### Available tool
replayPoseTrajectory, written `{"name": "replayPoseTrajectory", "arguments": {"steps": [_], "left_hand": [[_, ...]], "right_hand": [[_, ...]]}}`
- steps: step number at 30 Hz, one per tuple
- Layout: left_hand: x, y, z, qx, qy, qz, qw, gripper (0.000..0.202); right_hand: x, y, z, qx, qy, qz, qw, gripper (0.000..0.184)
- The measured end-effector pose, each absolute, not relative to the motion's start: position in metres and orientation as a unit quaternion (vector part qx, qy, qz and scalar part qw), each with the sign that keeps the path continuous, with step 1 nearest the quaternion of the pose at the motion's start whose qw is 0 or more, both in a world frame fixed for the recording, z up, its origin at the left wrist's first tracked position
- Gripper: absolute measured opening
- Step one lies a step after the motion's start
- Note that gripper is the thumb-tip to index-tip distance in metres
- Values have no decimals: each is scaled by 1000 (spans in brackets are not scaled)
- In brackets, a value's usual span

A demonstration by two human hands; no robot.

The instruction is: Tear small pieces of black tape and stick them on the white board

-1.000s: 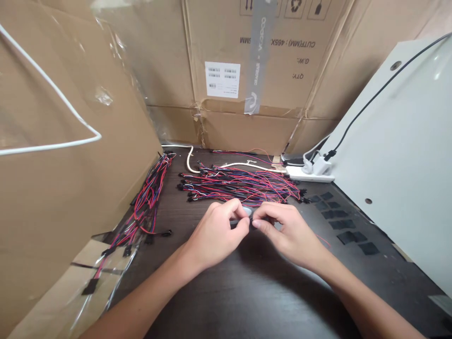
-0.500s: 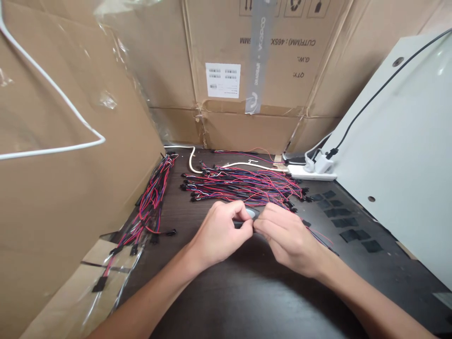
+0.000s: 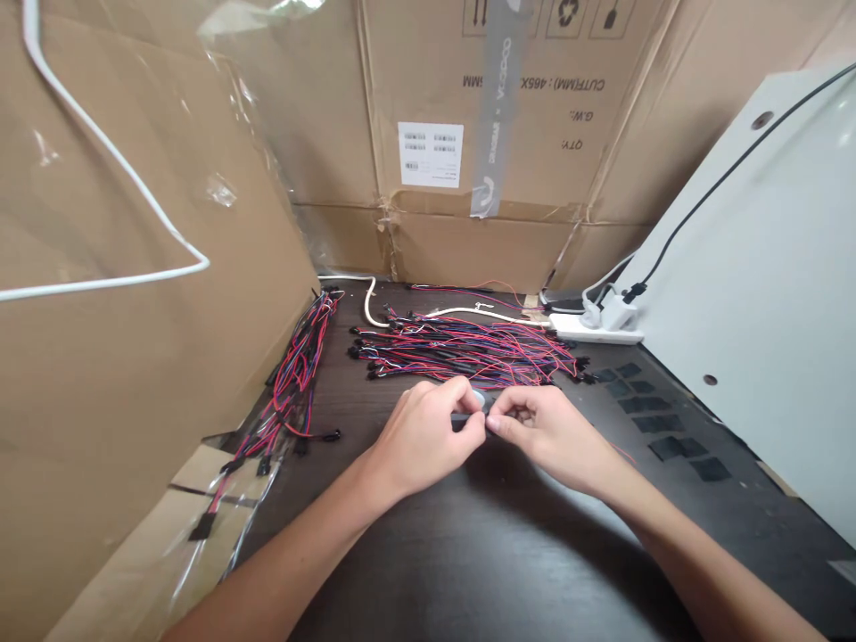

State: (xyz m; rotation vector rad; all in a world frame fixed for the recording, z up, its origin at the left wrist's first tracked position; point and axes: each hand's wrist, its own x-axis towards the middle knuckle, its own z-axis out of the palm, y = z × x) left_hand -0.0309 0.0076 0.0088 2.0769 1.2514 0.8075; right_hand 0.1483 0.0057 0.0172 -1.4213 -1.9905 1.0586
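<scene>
My left hand (image 3: 428,437) and my right hand (image 3: 545,432) meet at the middle of a dark table (image 3: 481,553), fingertips pinched together on a small black piece (image 3: 463,417) between them. It looks like a bit of black tape or a connector; I cannot make out which. A thin red wire (image 3: 619,453) trails from under my right hand. Just beyond the hands lies a pile of red, blue and black wires (image 3: 468,352) with black connectors at the ends. A second bundle of the same wires (image 3: 294,374) lies along the left side.
Cardboard boxes (image 3: 468,134) wall in the back and left. A white panel (image 3: 769,294) leans on the right with a black cable across it. A white power strip (image 3: 595,330) sits at the back right. Several black tape squares (image 3: 659,423) are stuck on the table at right.
Both hands stay pinched together at the same spot; my right hand's fingers have curled in tighter. The view has shifted slightly.
</scene>
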Motion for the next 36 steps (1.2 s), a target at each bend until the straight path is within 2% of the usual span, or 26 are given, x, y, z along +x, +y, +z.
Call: {"name": "replayPoseTrajectory", "arguments": {"steps": [4, 8, 17, 24, 28, 31, 36], "left_hand": [[-28, 6, 8, 787, 468, 281, 288, 10], [-26, 5, 6, 796, 467, 276, 269, 11], [-28, 6, 5, 811, 468, 280, 213, 13], [-29, 7, 3, 813, 464, 284, 209, 13], [-29, 7, 3, 822, 466, 267, 190, 13], [-29, 7, 3, 825, 467, 258, 187, 11], [-29, 6, 2, 840, 464, 223, 173, 7]], "right_hand": [[152, 6, 19, -524, -730, 391, 198, 17], [152, 3, 16, -543, -723, 372, 208, 12], [148, -9, 12, -509, -801, 161, 271, 7], [150, -6, 8, -484, -818, 178, 254, 10], [150, -5, 7, -523, -792, 199, 244, 28], [149, -3, 8, -521, -792, 229, 223, 8], [149, 3, 11, -472, -815, 284, 182, 20]]}}
